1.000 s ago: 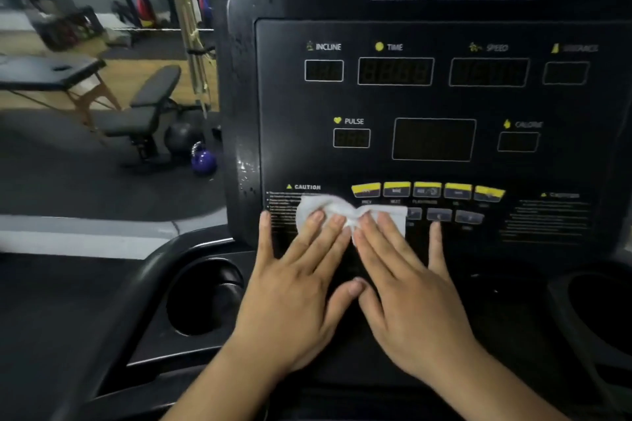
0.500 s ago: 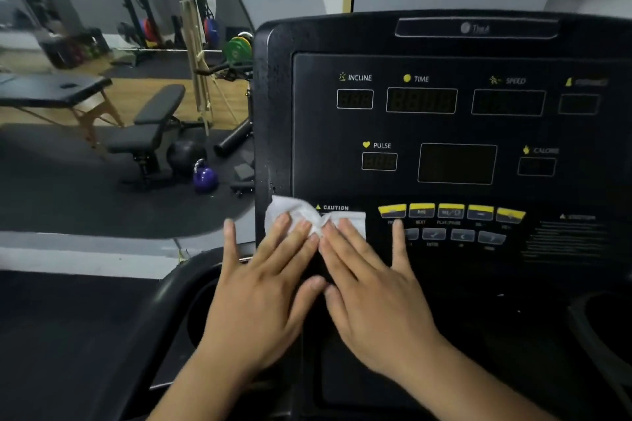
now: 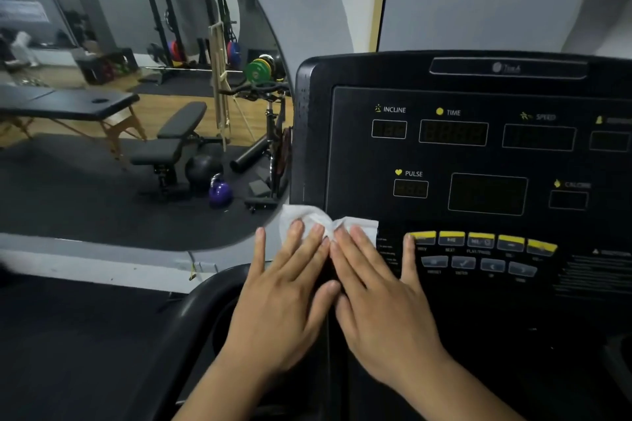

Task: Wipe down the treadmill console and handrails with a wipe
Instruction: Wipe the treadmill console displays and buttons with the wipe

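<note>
Flat on the lower left corner of the treadmill console (image 3: 478,161), both hands pressing one white wipe (image 3: 318,220) against the panel. Left hand (image 3: 284,297) and right hand (image 3: 379,297) side by side, fingers spread wide and laid on the cloth rather than curled around it, likely to spread pressure over a broad patch. Wipe overhanging the console's left edge, just left of the yellow buttons (image 3: 480,238). Handrails seemingly not yet reached.

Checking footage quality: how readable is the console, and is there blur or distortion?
Head view: dim light; console labels INCLINE, TIME and PULSE are readable, those toward the right edge smear; small print beside the wipe is unreadable; wide-angle bends the mirror edge; both hands sharp enough.
</note>
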The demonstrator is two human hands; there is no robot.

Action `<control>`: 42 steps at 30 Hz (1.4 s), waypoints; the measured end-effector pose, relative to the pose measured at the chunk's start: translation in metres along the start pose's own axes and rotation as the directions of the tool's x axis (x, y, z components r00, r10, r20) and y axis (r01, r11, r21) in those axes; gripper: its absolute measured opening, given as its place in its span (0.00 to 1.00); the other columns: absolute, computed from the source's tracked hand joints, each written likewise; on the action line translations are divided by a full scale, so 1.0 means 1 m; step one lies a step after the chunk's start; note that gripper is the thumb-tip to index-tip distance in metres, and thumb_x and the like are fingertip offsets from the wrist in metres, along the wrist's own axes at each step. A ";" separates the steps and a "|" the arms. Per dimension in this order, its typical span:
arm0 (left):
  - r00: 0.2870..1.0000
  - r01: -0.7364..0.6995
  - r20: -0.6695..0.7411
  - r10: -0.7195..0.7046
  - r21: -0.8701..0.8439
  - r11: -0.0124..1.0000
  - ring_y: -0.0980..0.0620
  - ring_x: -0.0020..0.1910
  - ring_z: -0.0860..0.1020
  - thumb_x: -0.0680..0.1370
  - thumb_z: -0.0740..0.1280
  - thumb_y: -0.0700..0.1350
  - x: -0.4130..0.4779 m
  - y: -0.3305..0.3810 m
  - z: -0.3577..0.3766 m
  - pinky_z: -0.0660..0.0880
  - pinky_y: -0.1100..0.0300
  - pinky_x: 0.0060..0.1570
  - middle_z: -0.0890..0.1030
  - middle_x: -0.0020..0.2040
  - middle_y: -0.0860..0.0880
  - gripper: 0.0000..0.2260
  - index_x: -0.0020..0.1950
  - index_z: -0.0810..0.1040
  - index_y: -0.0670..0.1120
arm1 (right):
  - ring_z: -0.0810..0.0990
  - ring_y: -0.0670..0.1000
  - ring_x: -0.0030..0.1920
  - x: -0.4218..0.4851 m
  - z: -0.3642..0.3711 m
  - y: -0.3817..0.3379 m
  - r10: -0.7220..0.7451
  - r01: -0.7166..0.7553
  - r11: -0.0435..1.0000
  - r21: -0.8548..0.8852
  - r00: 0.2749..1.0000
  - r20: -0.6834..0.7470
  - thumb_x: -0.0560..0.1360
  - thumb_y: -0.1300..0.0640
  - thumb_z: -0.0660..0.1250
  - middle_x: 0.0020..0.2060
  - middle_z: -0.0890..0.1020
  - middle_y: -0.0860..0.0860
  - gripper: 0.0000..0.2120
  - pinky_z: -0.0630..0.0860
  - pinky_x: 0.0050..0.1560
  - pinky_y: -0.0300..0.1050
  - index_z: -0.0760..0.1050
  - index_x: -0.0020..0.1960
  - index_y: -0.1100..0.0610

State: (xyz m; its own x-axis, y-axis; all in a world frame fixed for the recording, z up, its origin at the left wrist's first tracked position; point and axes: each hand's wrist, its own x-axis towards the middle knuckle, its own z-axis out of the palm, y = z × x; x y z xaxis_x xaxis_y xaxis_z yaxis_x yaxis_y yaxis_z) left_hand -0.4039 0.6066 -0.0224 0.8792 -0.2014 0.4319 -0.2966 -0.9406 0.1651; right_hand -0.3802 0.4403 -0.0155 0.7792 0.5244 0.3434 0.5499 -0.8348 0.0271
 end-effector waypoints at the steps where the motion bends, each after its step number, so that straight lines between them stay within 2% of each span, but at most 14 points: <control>1: 1.000 -0.008 0.003 0.008 -0.013 1.000 0.51 0.78 0.55 0.83 0.49 0.58 -0.006 0.001 0.004 0.46 0.42 0.75 0.64 0.76 0.51 0.25 0.75 0.66 0.47 | 0.53 0.49 0.77 -0.005 0.004 -0.001 -0.004 0.004 1.000 0.010 1.000 -0.001 0.76 0.49 0.52 0.76 0.61 0.50 0.28 0.53 0.69 0.72 0.62 0.75 0.57; 5: 0.998 -0.056 0.020 0.057 -0.033 0.998 0.51 0.77 0.57 0.83 0.51 0.58 -0.028 0.001 0.016 0.51 0.39 0.73 0.69 0.73 0.51 0.24 0.72 0.71 0.47 | 0.61 0.50 0.75 -0.026 0.013 -0.003 -0.081 0.081 0.997 0.004 0.997 0.015 0.74 0.47 0.55 0.73 0.66 0.51 0.28 0.56 0.65 0.71 0.70 0.71 0.58; 8: 1.000 -0.026 -0.018 0.026 0.017 1.000 0.50 0.77 0.57 0.83 0.50 0.58 -0.012 -0.005 0.008 0.47 0.42 0.75 0.67 0.75 0.51 0.24 0.74 0.69 0.48 | 0.57 0.48 0.76 -0.007 0.001 -0.001 -0.078 0.079 0.996 -0.032 0.997 0.009 0.76 0.47 0.53 0.75 0.65 0.50 0.28 0.53 0.68 0.72 0.66 0.73 0.57; 11: 1.000 0.016 -0.003 -0.016 -0.045 0.999 0.48 0.78 0.54 0.82 0.51 0.58 -0.008 -0.002 0.006 0.49 0.45 0.74 0.63 0.76 0.50 0.25 0.76 0.65 0.47 | 0.54 0.49 0.77 0.000 -0.002 -0.003 -0.053 0.053 0.998 -0.015 0.999 0.005 0.76 0.48 0.53 0.76 0.61 0.50 0.28 0.51 0.69 0.72 0.62 0.74 0.57; 16: 0.998 -0.023 0.062 0.024 -0.024 0.999 0.42 0.74 0.62 0.81 0.53 0.60 -0.046 0.017 0.030 0.57 0.39 0.68 0.72 0.72 0.48 0.27 0.69 0.75 0.44 | 0.64 0.49 0.73 -0.039 0.015 0.011 -0.153 0.155 0.987 -0.031 0.987 0.045 0.72 0.46 0.57 0.72 0.70 0.49 0.28 0.54 0.65 0.73 0.73 0.69 0.55; 20: 0.999 0.009 0.040 -0.011 0.059 0.998 0.48 0.78 0.56 0.83 0.48 0.61 -0.024 0.015 0.018 0.51 0.37 0.72 0.65 0.76 0.51 0.27 0.75 0.67 0.47 | 0.56 0.47 0.76 -0.020 -0.001 0.019 -0.099 0.101 0.993 -0.055 0.994 0.041 0.76 0.45 0.54 0.75 0.64 0.48 0.28 0.52 0.68 0.73 0.65 0.74 0.54; 22: 0.997 0.018 0.079 -0.022 0.057 0.998 0.49 0.78 0.54 0.83 0.47 0.61 -0.024 0.018 0.017 0.51 0.37 0.73 0.63 0.77 0.51 0.27 0.76 0.66 0.48 | 0.53 0.47 0.77 -0.022 -0.001 0.019 -0.078 0.080 0.996 -0.038 0.995 0.065 0.78 0.44 0.53 0.76 0.60 0.48 0.28 0.51 0.70 0.73 0.62 0.75 0.54; 25: 0.995 0.006 0.100 -0.005 -0.004 1.000 0.49 0.77 0.58 0.83 0.49 0.61 -0.043 0.029 0.027 0.52 0.36 0.72 0.66 0.75 0.51 0.27 0.75 0.68 0.47 | 0.54 0.48 0.77 -0.044 0.010 0.021 -0.104 0.104 0.995 0.008 0.991 0.081 0.78 0.44 0.54 0.75 0.63 0.49 0.28 0.51 0.70 0.72 0.64 0.74 0.55; 27: 0.993 -0.019 0.118 0.016 0.024 1.000 0.50 0.77 0.58 0.83 0.49 0.61 -0.042 0.033 0.029 0.52 0.35 0.72 0.66 0.75 0.51 0.27 0.75 0.68 0.48 | 0.57 0.47 0.76 -0.046 0.009 0.027 -0.119 0.120 0.993 -0.009 0.989 0.088 0.78 0.44 0.53 0.74 0.65 0.49 0.27 0.51 0.70 0.73 0.66 0.74 0.55; 30: 0.993 -0.042 0.115 0.028 0.129 0.991 0.49 0.77 0.56 0.82 0.45 0.61 -0.018 0.034 0.018 0.49 0.35 0.72 0.62 0.77 0.51 0.28 0.76 0.65 0.47 | 0.55 0.46 0.76 -0.029 -0.005 0.043 -0.070 0.072 0.996 -0.050 0.996 0.052 0.79 0.44 0.51 0.75 0.63 0.48 0.26 0.50 0.70 0.73 0.65 0.74 0.53; 36: 0.988 -0.038 0.153 0.038 -0.002 0.999 0.51 0.78 0.55 0.82 0.49 0.62 -0.038 0.053 0.032 0.51 0.37 0.72 0.61 0.78 0.50 0.30 0.78 0.61 0.45 | 0.54 0.46 0.76 -0.065 0.008 0.052 -0.086 0.086 0.996 0.011 0.994 0.067 0.80 0.43 0.51 0.75 0.63 0.47 0.26 0.49 0.71 0.72 0.65 0.74 0.53; 40: 0.989 -0.100 0.111 0.093 0.065 0.993 0.51 0.77 0.58 0.83 0.49 0.60 -0.014 0.054 0.023 0.51 0.33 0.72 0.61 0.78 0.51 0.30 0.79 0.55 0.44 | 0.57 0.45 0.76 -0.047 -0.006 0.070 -0.069 0.070 0.997 -0.024 0.997 0.029 0.80 0.43 0.51 0.74 0.65 0.46 0.25 0.49 0.70 0.73 0.66 0.74 0.52; 42: 0.988 -0.101 0.123 0.091 0.075 0.992 0.51 0.77 0.58 0.83 0.47 0.59 -0.004 0.058 0.021 0.50 0.34 0.73 0.62 0.77 0.50 0.29 0.79 0.56 0.44 | 0.55 0.45 0.76 -0.044 -0.010 0.076 -0.045 0.045 0.999 -0.014 0.999 0.010 0.81 0.44 0.50 0.75 0.64 0.46 0.25 0.49 0.70 0.73 0.65 0.74 0.52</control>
State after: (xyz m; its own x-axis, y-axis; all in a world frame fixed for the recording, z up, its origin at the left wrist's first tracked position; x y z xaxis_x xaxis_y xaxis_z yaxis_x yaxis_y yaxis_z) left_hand -0.4169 0.5473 -0.0329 0.8876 -0.3183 0.3329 -0.3549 -0.9334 0.0537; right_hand -0.3752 0.3521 -0.0190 0.7568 0.5626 0.3328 0.5799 -0.8128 0.0555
